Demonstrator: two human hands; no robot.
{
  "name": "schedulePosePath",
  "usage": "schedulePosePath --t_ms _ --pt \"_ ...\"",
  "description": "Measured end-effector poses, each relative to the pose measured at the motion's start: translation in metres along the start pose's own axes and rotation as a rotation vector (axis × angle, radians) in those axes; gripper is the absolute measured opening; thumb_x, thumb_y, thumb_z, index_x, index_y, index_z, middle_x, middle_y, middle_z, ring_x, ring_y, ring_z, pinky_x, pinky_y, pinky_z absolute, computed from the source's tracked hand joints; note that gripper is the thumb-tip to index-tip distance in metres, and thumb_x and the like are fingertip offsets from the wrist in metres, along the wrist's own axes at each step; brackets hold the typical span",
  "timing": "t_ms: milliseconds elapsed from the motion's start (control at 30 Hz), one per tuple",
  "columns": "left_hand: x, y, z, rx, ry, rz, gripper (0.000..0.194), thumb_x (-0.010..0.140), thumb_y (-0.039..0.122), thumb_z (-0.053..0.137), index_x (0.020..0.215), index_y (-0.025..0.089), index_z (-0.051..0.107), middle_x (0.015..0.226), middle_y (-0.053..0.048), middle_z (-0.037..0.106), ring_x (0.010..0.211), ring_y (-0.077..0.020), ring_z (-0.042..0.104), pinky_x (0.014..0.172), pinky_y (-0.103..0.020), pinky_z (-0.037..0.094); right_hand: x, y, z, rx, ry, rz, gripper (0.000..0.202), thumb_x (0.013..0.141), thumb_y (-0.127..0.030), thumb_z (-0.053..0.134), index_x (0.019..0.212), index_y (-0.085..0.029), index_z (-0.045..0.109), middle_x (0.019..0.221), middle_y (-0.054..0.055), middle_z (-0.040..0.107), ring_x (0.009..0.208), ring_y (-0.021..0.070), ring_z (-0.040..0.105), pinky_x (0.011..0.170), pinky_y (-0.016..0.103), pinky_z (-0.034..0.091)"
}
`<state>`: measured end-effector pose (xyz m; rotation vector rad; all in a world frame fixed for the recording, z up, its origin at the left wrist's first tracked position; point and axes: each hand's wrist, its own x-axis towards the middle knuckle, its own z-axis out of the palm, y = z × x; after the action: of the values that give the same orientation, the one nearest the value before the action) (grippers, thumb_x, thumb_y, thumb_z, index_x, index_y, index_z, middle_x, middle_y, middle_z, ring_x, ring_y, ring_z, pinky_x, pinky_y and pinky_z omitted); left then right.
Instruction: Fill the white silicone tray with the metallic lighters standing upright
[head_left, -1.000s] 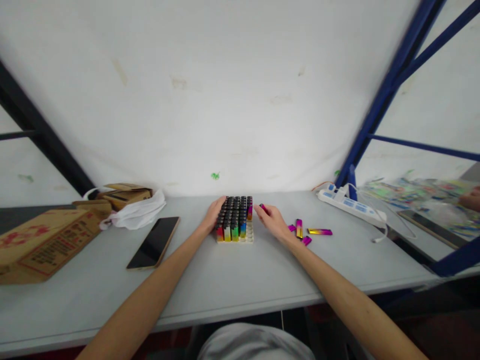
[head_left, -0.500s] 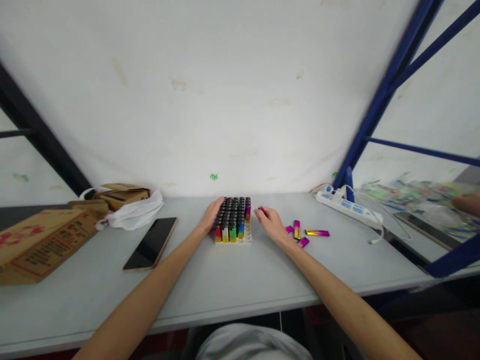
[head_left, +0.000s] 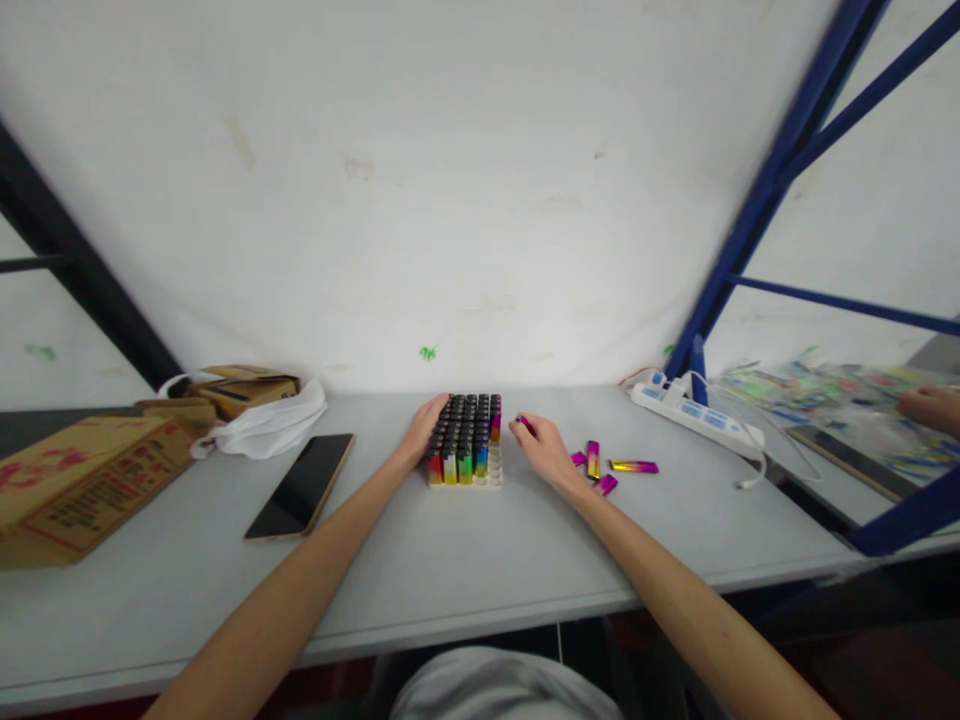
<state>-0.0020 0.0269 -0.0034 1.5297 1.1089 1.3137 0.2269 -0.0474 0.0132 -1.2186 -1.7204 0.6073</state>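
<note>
Rows of upright lighters (head_left: 466, 465) with black tops and red, yellow, green, blue and purple bodies stand in a white tray (head_left: 495, 480). Bare holes show at the tray's near right corner. My left hand (head_left: 426, 430) is held against the left side of the filled tray, its fingertips partly hidden behind the lighters. Just right of the tray, my right hand (head_left: 541, 448) is closed on a purple lighter whose dark top pokes out above the fingers. Several purple-and-gold lighters (head_left: 634, 466) lie loose on the table to the right of this hand.
A phone (head_left: 300, 487) lies left of my left forearm. Farther left are a cardboard box (head_left: 97, 480) and a white plastic bag (head_left: 262, 432). At the right sits a power strip (head_left: 697, 415) by a blue post. Another person's hand (head_left: 930, 408) shows at the far right.
Both of my hands and the tray stay in nearly the same place. The other person's hand at the far right has shifted slightly to the left.
</note>
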Motion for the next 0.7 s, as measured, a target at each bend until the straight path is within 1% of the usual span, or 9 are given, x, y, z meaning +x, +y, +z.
schedulePosePath --t_ms 100,200,300,400,467,533,567,633,700 --pt "0.000 0.001 0.000 0.022 0.012 0.011 0.048 0.079 0.063 0.053 0.082 0.016 0.066 0.091 -0.007 0.074 0.095 -0.0243 0.061 0.098 -0.036 0.044 0.000 -0.003 -0.002 -0.001 -0.005 -0.026 0.037 0.093 -0.045 0.043 0.065 -0.021 0.041 0.059 -0.005 0.040 0.060 0.0133 0.039 0.059 0.027 0.027" --pt "-0.001 0.001 0.000 0.032 0.011 0.016 0.049 0.080 0.063 0.051 0.081 0.016 0.065 0.091 -0.007 0.074 0.094 -0.0239 0.061 0.097 -0.035 0.044 -0.001 -0.006 -0.003 -0.008 -0.019 -0.065 0.037 0.097 -0.050 0.039 0.074 -0.022 0.045 0.064 -0.004 0.046 0.063 0.0143 0.044 0.062 0.027 0.032" --pt "-0.001 0.001 0.000 0.035 0.003 0.032 0.048 0.081 0.062 0.051 0.082 0.016 0.066 0.091 -0.007 0.073 0.093 -0.0233 0.062 0.098 -0.035 0.043 0.000 -0.008 -0.007 -0.069 -0.032 -0.156 0.033 0.101 -0.046 0.036 0.082 -0.022 0.050 0.075 0.000 0.054 0.072 0.0168 0.050 0.069 0.028 0.038" --pt "-0.001 0.001 0.000 0.017 0.013 0.033 0.049 0.080 0.062 0.052 0.083 0.016 0.066 0.093 -0.008 0.074 0.095 -0.0239 0.062 0.099 -0.035 0.043 0.000 -0.007 -0.012 -0.205 -0.033 -0.273 0.032 0.101 -0.044 0.039 0.082 -0.022 0.054 0.085 0.006 0.057 0.082 0.0193 0.053 0.078 0.031 0.040" --pt "-0.001 0.000 0.000 0.000 0.019 0.015 0.050 0.079 0.064 0.053 0.084 0.016 0.067 0.094 -0.008 0.074 0.096 -0.0247 0.062 0.099 -0.036 0.044 0.001 -0.004 -0.014 -0.288 -0.082 -0.287 0.034 0.100 -0.045 0.042 0.081 -0.022 0.056 0.079 0.005 0.058 0.076 0.0191 0.053 0.075 0.031 0.039" --pt "-0.001 0.000 0.000 -0.001 0.021 -0.001 0.053 0.077 0.066 0.054 0.085 0.016 0.068 0.096 -0.008 0.075 0.098 -0.0258 0.062 0.100 -0.036 0.043 0.002 0.000 -0.015 -0.329 -0.126 -0.254 0.037 0.101 -0.048 0.041 0.079 -0.022 0.056 0.069 0.002 0.056 0.066 0.0178 0.052 0.069 0.029 0.038" --pt "-0.001 -0.001 0.000 0.001 0.022 -0.005 0.054 0.077 0.067 0.055 0.085 0.016 0.068 0.097 -0.009 0.075 0.099 -0.0261 0.062 0.101 -0.037 0.043 0.003 0.001 -0.015 -0.328 -0.126 -0.235 0.038 0.101 -0.050 0.040 0.079 -0.022 0.056 0.066 0.001 0.056 0.062 0.0173 0.052 0.066 0.029 0.037" --pt "0.000 -0.002 -0.001 0.004 0.026 -0.010 0.054 0.076 0.067 0.055 0.087 0.015 0.069 0.098 -0.009 0.075 0.100 -0.0262 0.062 0.102 -0.037 0.042 0.004 0.005 -0.013 -0.297 -0.110 -0.218 0.040 0.102 -0.051 0.038 0.080 -0.022 0.055 0.066 0.001 0.059 0.062 0.0171 0.054 0.064 0.028 0.037" --pt "0.000 -0.002 -0.001 0.007 0.024 -0.005 0.054 0.077 0.065 0.055 0.088 0.015 0.069 0.098 -0.009 0.074 0.098 -0.0256 0.062 0.102 -0.037 0.042 0.005 0.007 -0.011 -0.276 -0.128 -0.236 0.039 0.102 -0.049 0.038 0.082 -0.021 0.056 0.072 0.003 0.064 0.066 0.0174 0.057 0.065 0.027 0.038"
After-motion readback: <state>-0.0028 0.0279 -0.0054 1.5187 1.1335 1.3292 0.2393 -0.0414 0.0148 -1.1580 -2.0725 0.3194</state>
